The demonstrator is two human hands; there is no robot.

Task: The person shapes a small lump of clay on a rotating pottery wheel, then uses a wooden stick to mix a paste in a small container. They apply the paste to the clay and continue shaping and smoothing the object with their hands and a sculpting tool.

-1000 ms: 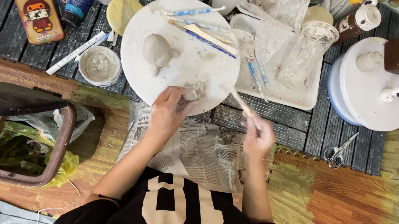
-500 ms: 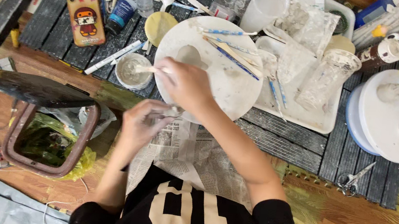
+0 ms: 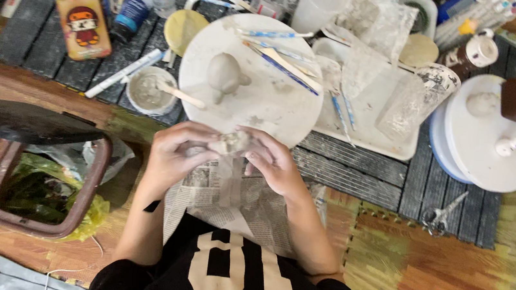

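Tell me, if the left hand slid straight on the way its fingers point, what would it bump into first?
The left hand points across toward the small clay lump pinched between both hands, so it would probably press further into that, then meet the right hand just behind it. Depth is hard to judge from above.

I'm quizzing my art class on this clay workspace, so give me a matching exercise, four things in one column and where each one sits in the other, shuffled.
Things:
1. clay lump
2. grey clay figure
3. scissors
4. stick

Places:
A. on the round white board
B. in the small slip bowl
C. between the left hand and right hand
D. at the dark mat's lower right corner

Pairs: 1-C, 2-A, 3-D, 4-B
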